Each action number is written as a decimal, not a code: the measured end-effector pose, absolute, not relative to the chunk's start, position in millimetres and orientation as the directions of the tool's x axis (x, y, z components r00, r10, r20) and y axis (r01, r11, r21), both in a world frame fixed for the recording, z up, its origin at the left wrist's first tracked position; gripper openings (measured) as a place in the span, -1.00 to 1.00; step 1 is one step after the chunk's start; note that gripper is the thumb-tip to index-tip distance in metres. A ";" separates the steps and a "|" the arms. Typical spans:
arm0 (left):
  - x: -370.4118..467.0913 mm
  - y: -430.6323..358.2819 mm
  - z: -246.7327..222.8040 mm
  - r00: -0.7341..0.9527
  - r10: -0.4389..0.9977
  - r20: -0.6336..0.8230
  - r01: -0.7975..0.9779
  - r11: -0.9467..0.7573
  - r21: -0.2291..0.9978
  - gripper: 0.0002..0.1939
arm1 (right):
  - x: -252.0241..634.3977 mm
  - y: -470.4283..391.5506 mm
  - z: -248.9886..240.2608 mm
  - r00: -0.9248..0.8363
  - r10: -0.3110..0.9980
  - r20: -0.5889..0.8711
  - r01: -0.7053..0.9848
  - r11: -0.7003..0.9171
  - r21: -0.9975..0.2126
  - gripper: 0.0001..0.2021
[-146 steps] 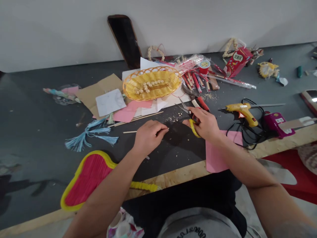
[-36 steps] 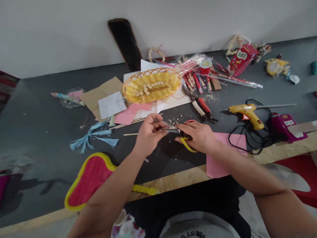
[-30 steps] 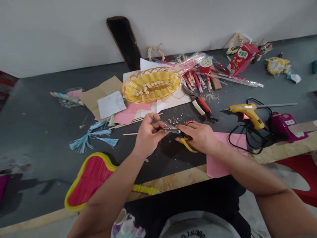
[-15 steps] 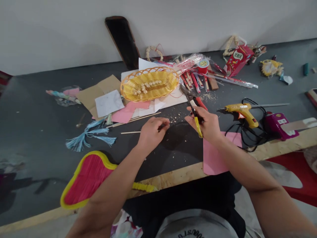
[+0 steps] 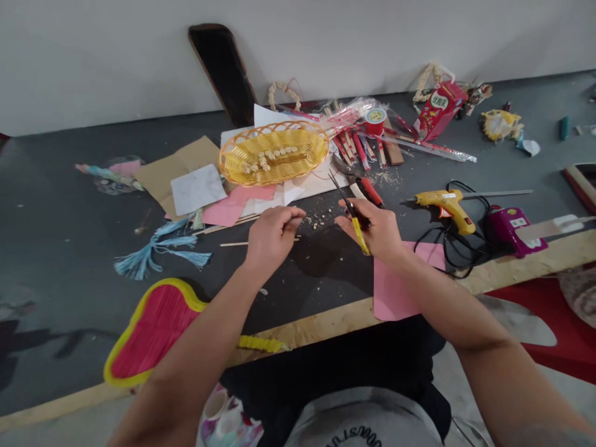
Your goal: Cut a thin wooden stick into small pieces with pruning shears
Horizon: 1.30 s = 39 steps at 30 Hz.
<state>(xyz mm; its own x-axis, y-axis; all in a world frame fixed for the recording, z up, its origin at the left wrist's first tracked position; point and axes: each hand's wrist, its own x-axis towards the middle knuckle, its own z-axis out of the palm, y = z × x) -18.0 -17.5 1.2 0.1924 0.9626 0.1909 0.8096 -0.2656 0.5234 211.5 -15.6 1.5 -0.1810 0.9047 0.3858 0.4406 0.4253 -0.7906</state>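
Note:
My right hand (image 5: 379, 233) is closed around a pair of thin, dark-bladed thread snips with a yellow handle (image 5: 359, 236), their points toward the back of the table. To the left, my left hand (image 5: 274, 239) has thumb and fingertips pinched together. Whatever is between them is too small or hidden to make out. Small pale crumbs (image 5: 321, 217) lie between the hands. Just behind my right hand are red-handled pliers (image 5: 371, 191). A thin wooden stick (image 5: 234, 244) lies on the table, partly behind my left hand. The yellow oval basket (image 5: 274, 164) beyond holds small beige pieces.
A yellow glue gun (image 5: 444, 202) with its black cord and a purple box (image 5: 514, 230) lie right. Pink paper (image 5: 395, 292) sits under my right forearm. A blue tassel (image 5: 158, 251) and a red fan with yellow edging (image 5: 158, 329) lie left. A phone (image 5: 222, 71) leans on the wall.
The whole view has shifted slightly, moving the table things a little left. The left hand has drawn a bit away from the crumbs; the right hand keeps hold of the snips.

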 end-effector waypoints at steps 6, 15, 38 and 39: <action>-1.9 13.7 -1.6 0.403 0.911 0.091 0.848 -0.409 0.336 -0.74 | 211.7 -14.9 -0.1 -0.227 0.889 0.398 0.408 0.458 -0.790 -0.57; 12.0 28.1 -7.3 0.460 0.887 0.045 0.833 -0.448 0.325 -0.78 | 211.9 -13.1 -1.8 -0.273 0.882 0.385 0.440 0.471 -0.765 -0.54; -12.7 -25.6 13.8 0.143 0.955 -0.261 -0.442 0.297 0.846 -0.69 | 199.6 -26.8 -8.4 -0.435 0.755 0.491 0.559 0.654 -0.510 -0.71; -13.9 -25.6 14.0 0.143 0.954 -0.264 -0.448 0.300 0.842 -0.70 | 199.2 -27.2 -8.5 -0.446 0.753 0.484 0.560 0.656 -0.506 -0.71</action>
